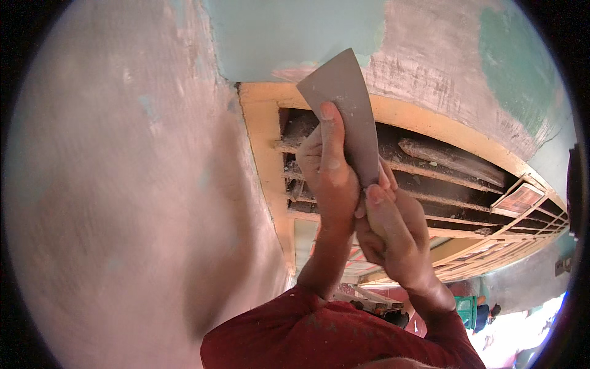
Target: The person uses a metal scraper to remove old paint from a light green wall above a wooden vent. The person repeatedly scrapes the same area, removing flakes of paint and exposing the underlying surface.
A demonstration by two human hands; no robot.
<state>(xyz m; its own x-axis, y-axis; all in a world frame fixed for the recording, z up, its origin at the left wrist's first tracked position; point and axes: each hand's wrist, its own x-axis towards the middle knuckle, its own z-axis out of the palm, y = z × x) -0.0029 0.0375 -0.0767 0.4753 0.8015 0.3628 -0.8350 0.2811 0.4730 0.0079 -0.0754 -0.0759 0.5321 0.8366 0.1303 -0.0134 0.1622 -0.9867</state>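
Note:
A wide metal putty knife (356,115) is held up in front of me, its broad blade edge towards the top of the picture. My right hand (396,230) grips its handle (377,223), thumb near the base of the blade. My left hand (329,157) holds the blade from its left side. The left thumb lies flat along the blade face, and the other fingers are partly hidden behind it. Small pale specks dot the metal. Behind the blade is a wall (295,37) with pale blue-green paint and a whitish patchy coat; the blade appears apart from it.
A whitish, patchy wall (138,184) rises close on my left. Beyond my hands runs a yellowish wooden frame (260,138) with slats and dark gaps, holding a loose piece of wood (454,161). At lower right are a green plastic chair (465,310) and another person (483,318).

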